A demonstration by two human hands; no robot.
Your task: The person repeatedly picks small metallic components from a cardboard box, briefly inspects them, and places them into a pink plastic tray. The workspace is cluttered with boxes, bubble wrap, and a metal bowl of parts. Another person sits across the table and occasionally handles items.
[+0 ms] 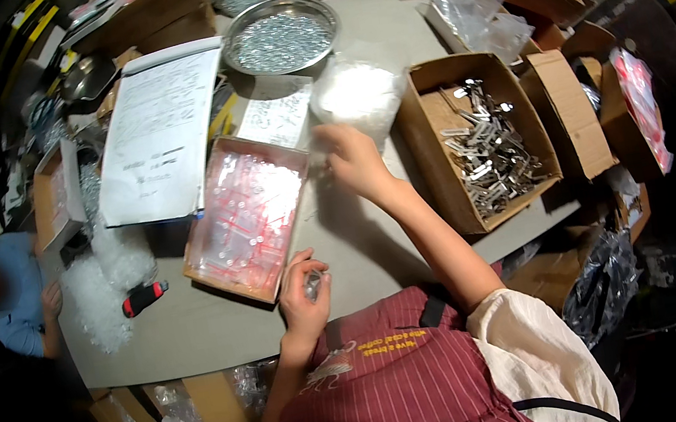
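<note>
My left hand (303, 294) is closed on a small shiny grey piece (312, 283), partly hidden by the fingers, beside the near right corner of a shallow cardboard box. That box (305, 161) holds many small clear bags with red strips (245, 212). Farther off, my right hand (355, 162) reaches over the table just in front of a clear plastic bag of white material (355, 98). Its fingers are curled and somewhat blurred, so what they hold, if anything, cannot be made out. To its right stands a deep cardboard box (424, 140) of loose metal clips (492, 151).
A steel bowl (280, 39) of small metal parts stands at the back. Left lie a clipboard with papers (163, 137), a red-and-black tool (145, 299) and a heap of clear plastic pieces (96, 302). A person in blue (14, 289) is at the left edge. More boxes (566, 113) line the right.
</note>
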